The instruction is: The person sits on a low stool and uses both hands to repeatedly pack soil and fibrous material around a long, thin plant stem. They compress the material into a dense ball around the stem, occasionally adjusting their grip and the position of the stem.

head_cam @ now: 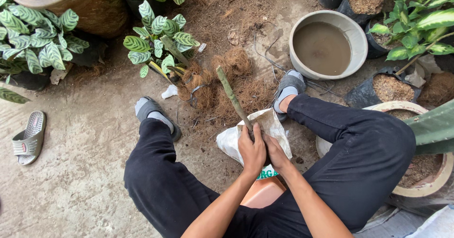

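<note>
Left grip (252, 151) was closed around the lower end of a green stick (232, 97); right grip (275, 152) pinched the white bag (273, 124). Both sat on the ground between the feet, near a water-filled basin (350, 30).

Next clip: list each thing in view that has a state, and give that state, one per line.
Left hand: closed around the stick, at the bag's mouth.
Right hand: on the bag by the stick; grip unclear.
Stick: tilted, lower end in the bag.
Bag: open, crumpled.
Basin: holds murky water.
Black pot: filled with brown fibre.
Sandal: lying alone, off any foot.
</note>
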